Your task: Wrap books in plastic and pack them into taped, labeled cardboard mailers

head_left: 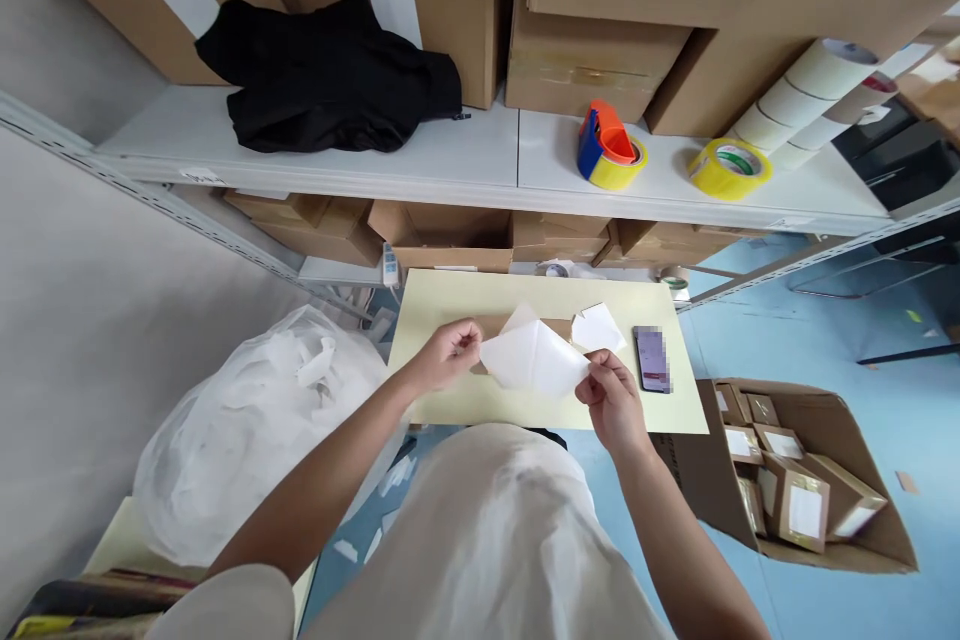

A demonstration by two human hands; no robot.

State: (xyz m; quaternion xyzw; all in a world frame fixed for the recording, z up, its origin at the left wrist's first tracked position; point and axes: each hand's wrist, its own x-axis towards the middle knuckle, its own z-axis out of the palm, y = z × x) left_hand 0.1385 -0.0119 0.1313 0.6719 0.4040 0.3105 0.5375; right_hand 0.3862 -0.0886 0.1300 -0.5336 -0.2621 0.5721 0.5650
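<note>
A thin white sheet [534, 360], paper-like and creased down its middle, is stretched between my two hands above the table [450, 410]. My left hand [448, 352] pinches its left corner, and my right hand [611, 398] grips its right corner. Behind the sheet lies a brown cardboard piece [556, 326], mostly covered from view. Beyond my right hand rest some white paper pieces [598, 328]. A phone [652, 358] lies to the right of that hand, its screen partly blurred out.
A shelf [487, 165] crosses behind the table, carrying cartons, a black garment [330, 70], a tape dispenser [609, 148] and a yellow tape roll [729, 168]. At left bulges a plastic bag [255, 430] of white scraps. An open carton [862, 430] with small boxes sits on the floor at right.
</note>
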